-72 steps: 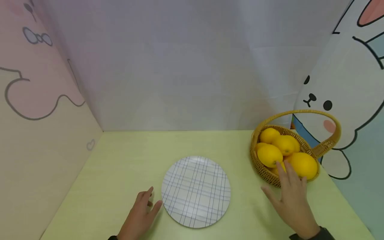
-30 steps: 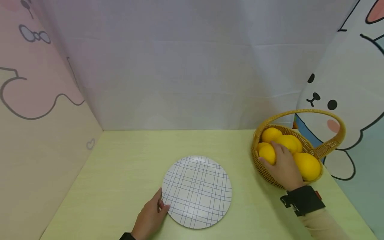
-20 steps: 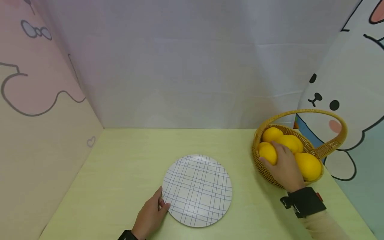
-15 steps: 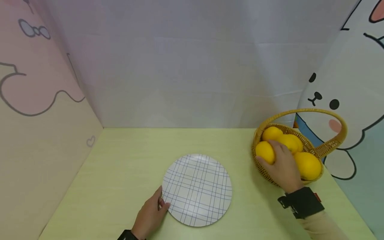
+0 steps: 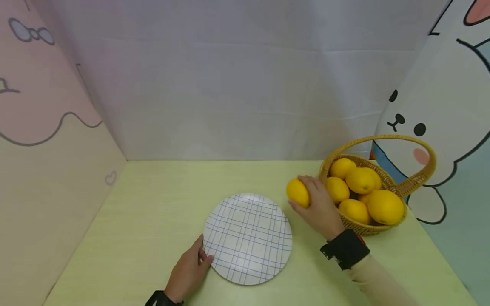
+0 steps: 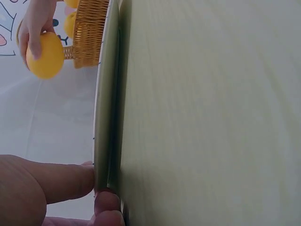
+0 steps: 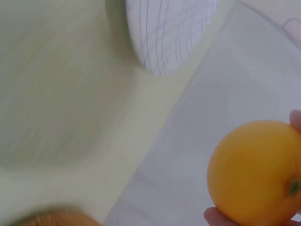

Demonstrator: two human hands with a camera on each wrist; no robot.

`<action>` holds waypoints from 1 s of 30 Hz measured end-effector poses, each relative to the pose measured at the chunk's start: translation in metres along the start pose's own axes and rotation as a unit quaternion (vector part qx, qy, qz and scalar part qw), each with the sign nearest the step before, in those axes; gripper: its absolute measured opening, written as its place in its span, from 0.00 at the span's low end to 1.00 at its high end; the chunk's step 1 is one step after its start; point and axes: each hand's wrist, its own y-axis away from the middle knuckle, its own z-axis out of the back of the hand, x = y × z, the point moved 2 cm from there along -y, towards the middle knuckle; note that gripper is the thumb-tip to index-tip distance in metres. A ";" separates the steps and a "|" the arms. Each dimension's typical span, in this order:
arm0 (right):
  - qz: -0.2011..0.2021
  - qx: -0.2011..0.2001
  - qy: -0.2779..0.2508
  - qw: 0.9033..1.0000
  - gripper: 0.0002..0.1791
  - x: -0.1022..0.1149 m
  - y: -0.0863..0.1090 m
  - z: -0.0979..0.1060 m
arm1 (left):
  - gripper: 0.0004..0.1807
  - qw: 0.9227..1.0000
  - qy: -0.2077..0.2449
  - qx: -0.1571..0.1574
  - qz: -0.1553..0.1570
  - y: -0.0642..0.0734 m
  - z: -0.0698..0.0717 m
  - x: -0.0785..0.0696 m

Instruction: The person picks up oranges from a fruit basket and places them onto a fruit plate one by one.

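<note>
My right hand (image 5: 320, 209) grips a yellow lemon (image 5: 297, 193) between thumb and fingers, held above the table between basket and plate. Up close in the right wrist view, the lemon (image 7: 251, 174) shows its small green stem end. A round white plate (image 5: 248, 240) with a blue grid pattern lies in front of me. My left hand (image 5: 188, 272) pinches its left rim. In the left wrist view the thumb (image 6: 68, 181) lies on the plate's upper face, with fingertips under its edge (image 6: 106, 117).
A wicker basket (image 5: 365, 230) with a tall arched handle stands at the right, holding several more lemons (image 5: 386, 207). Behind the pale green table (image 5: 164, 191) hangs a white sheet (image 5: 229, 93). Printed cartoon panels flank both sides.
My right hand reached into the basket, took hold of a lemon and carried it out to the left. My left hand moved onto the plate's rim and took hold of it.
</note>
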 end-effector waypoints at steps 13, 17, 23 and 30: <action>0.029 0.096 -0.046 0.994 0.40 0.055 -0.013 -0.083 | 0.38 1.000 -0.006 0.008 0.014 -0.001 -0.001 0.005; 0.027 0.132 -0.043 0.990 0.40 0.066 -0.012 -0.103 | 0.38 1.000 -0.007 0.011 0.013 -0.002 -0.002 0.002; 0.041 0.176 -0.044 0.983 0.41 0.078 -0.011 -0.124 | 0.39 1.000 -0.011 0.018 0.019 -0.005 -0.003 0.004; 0.089 0.205 -0.035 0.974 0.45 0.084 -0.010 -0.138 | 0.39 1.000 -0.007 0.022 0.018 -0.004 -0.007 0.007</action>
